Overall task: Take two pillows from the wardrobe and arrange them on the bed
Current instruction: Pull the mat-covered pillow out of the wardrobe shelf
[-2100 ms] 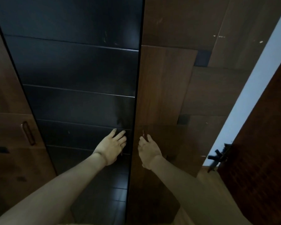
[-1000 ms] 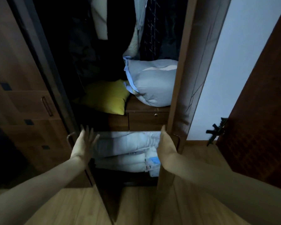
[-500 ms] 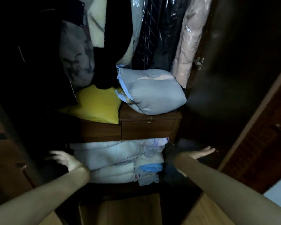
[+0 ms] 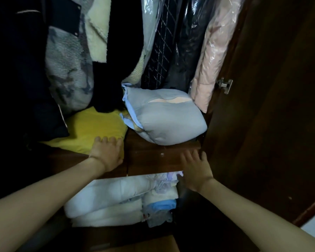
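Observation:
The wardrobe stands open in front of me. A yellow pillow [image 4: 91, 130] lies on the left of the wooden drawer unit [image 4: 153, 159], partly under hanging clothes. A pale blue pillow [image 4: 165, 120] sits to its right on the unit's top. My left hand [image 4: 107, 153] rests at the yellow pillow's front edge, fingers spread over it, not clearly gripping. My right hand [image 4: 195, 168] hovers open before the drawer front, just below the blue pillow and apart from it.
Several coats and plastic-covered garments [image 4: 171, 42] hang close above both pillows. Folded white bedding [image 4: 113, 202] fills the shelf under the drawers. The open right door [image 4: 271, 106] with its hinge [image 4: 225, 85] stands close beside my right hand.
Both wardrobe doors were pulled open. My hands then left the doors and rose inward: the left up to the yellow pillow's edge, the right toward the drawer front under the blue pillow.

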